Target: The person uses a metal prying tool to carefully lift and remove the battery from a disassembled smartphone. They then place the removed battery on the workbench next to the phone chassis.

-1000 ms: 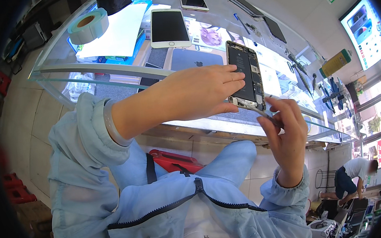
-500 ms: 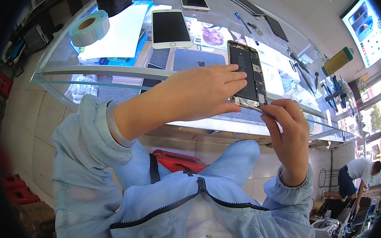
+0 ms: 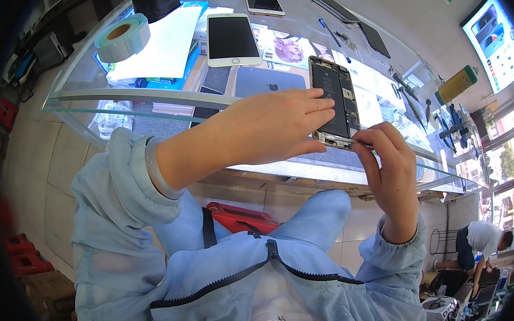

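Observation:
My left hand (image 3: 272,128) grips an opened phone body (image 3: 335,98) by its lower left side, holding it upright above the glass counter (image 3: 163,95). Its dark battery and inner parts face me. My right hand (image 3: 388,163) pinches a thin metal tool (image 3: 360,143) whose tip touches the phone's bottom edge. Both forearms wear light blue sleeves.
On the counter lie a white phone face up (image 3: 232,38), a second phone (image 3: 264,1), a roll of pale tape (image 3: 122,40), a white sheet on a blue mat (image 3: 162,45), dark flat parts (image 3: 373,38), hand tools (image 3: 410,99) and a yellow bottle (image 3: 457,85). A person crouches at lower right (image 3: 477,243).
My hands and the opened phone stay nearly still relative to each other; the view has shifted slightly. The right fingers have closed in a little on the phone's bottom edge.

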Demonstrator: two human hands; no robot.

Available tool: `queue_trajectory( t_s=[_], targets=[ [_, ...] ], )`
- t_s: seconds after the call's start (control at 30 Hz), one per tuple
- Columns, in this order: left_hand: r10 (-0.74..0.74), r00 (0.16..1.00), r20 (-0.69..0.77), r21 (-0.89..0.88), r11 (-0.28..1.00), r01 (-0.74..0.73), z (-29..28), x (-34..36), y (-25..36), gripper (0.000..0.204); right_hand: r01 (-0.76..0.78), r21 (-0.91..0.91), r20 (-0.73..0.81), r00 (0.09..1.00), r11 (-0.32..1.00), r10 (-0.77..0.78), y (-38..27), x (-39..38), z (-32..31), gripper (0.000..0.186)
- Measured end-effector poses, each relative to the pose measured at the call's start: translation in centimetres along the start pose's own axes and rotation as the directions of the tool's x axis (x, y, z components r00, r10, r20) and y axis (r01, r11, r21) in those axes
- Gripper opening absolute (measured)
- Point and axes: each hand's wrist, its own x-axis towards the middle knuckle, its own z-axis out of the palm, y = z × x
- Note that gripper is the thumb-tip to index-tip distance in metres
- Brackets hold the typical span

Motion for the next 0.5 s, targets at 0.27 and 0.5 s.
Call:
queue_trajectory(
  t_s=[0.27, 0.5],
  targets=[
    [-0.01, 1.0, 0.0, 0.01, 1.0, 0.01, 0.11, -0.15, 0.05, 0.053, -0.119, 0.074, 0.038, 0.992, 0.99, 0.116, -0.1, 0.01, 0.03, 0.016],
    [0.007, 1.0, -0.006, 0.024, 1.0, -0.007, 0.07, -0.05, 0.02, 0.053, 0.076, -0.071, -0.024, 0.997, 0.995, -0.078, 0.31, 0.36, 0.23, 0.016]
  ],
)
